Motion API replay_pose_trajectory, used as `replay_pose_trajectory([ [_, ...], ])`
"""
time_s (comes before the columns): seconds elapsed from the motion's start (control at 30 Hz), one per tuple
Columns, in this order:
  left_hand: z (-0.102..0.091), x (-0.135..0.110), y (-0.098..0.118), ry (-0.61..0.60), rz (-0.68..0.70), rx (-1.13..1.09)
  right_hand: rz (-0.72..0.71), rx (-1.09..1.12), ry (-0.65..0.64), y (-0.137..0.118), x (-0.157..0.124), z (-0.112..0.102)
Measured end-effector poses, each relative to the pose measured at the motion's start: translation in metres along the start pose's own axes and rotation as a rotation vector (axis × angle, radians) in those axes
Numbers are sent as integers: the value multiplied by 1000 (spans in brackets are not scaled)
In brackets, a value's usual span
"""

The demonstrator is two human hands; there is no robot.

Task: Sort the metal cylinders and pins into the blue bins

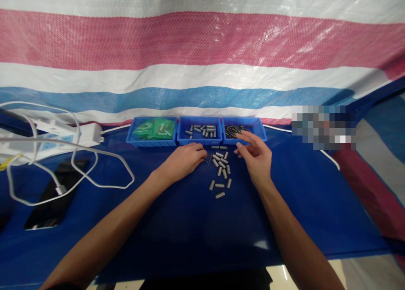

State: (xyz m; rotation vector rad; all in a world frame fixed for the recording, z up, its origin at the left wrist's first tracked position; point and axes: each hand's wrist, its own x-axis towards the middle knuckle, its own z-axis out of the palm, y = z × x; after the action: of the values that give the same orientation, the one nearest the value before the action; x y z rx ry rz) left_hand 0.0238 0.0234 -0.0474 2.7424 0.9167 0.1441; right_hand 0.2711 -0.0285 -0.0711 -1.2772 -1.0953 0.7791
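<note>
My left hand [186, 159] rests knuckles-up on the blue table cover, fingers curled in a pinch on a thin dark pin [209, 159] at its fingertips. My right hand [256, 155] hovers just in front of the right blue tray [243, 131], fingers loosely apart and holding nothing. Between the two hands lies a loose pile of small grey metal cylinders [220, 166], several of them scattered toward me.
Three blue trays stand in a row at the back: the left tray [152, 131] holds green bags, the middle tray [200, 131] grey cylinders, the right one dark pins. A white power strip [68, 134] with looping cables and a black phone [52, 195] lie at left.
</note>
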Motion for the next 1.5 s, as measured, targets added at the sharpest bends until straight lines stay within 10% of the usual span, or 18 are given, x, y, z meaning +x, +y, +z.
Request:
replay_pose_trajectory([
  [0.4,-3,-2,9,-109,-77,-11,25,40,-62,5,-3,6],
  [0.7,-11,0,9,172,-1,-477,64,80,-97,3,-5,8],
  [1.07,-14,1,16,321,-239,-1059,132,166,-352,-3,-14,12],
  [1.5,-11,4,13,256,-298,-786,158,138,-376,-1,-14,12],
])
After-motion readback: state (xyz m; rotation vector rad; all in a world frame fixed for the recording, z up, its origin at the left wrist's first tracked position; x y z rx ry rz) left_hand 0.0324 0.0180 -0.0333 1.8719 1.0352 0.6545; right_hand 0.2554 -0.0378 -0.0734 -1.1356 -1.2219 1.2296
